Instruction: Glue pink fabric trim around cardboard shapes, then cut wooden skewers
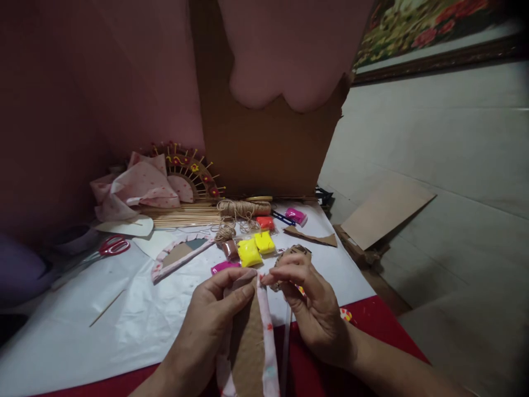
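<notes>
My left hand is closed around the top of a brown cardboard wedge edged with pink patterned fabric. My right hand pinches the fabric edge at the wedge's tip, fingers pressed together. Just beyond my hands lie yellow clay packets, a magenta packet, a brown packet and an orange one. A second fabric-edged cardboard wedge lies to the left.
White paper covers a red table. Red-handled scissors, a twine spool, bamboo skewers, crumpled pink fabric, a decorated fan piece and a tall cardboard sheet stand behind. A loose skewer lies at left.
</notes>
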Tool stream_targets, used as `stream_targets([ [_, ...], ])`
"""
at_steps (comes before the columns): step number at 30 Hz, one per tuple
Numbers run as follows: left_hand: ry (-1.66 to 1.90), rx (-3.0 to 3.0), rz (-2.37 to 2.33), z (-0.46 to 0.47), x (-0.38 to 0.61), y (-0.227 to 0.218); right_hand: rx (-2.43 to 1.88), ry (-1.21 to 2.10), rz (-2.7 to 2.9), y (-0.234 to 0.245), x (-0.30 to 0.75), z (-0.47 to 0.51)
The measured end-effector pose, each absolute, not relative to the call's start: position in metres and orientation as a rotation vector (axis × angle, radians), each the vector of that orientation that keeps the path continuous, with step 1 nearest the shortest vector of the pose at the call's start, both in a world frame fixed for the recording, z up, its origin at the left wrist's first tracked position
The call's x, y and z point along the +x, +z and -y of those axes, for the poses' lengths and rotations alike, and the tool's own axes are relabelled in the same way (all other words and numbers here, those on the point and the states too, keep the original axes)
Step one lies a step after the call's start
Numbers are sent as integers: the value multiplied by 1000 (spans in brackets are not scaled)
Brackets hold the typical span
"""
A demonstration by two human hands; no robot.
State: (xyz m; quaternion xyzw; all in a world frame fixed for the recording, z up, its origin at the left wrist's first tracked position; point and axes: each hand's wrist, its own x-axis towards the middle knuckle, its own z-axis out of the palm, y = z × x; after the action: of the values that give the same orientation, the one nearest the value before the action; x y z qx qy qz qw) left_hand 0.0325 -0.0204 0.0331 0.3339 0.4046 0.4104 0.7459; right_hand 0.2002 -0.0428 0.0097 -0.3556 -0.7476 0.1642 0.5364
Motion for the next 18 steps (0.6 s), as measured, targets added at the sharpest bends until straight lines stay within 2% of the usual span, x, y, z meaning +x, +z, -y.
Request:
stream_targets([
  [18, 893, 782, -876, 22, 30, 34, -876, 246, 1756, 13, 202, 45],
])
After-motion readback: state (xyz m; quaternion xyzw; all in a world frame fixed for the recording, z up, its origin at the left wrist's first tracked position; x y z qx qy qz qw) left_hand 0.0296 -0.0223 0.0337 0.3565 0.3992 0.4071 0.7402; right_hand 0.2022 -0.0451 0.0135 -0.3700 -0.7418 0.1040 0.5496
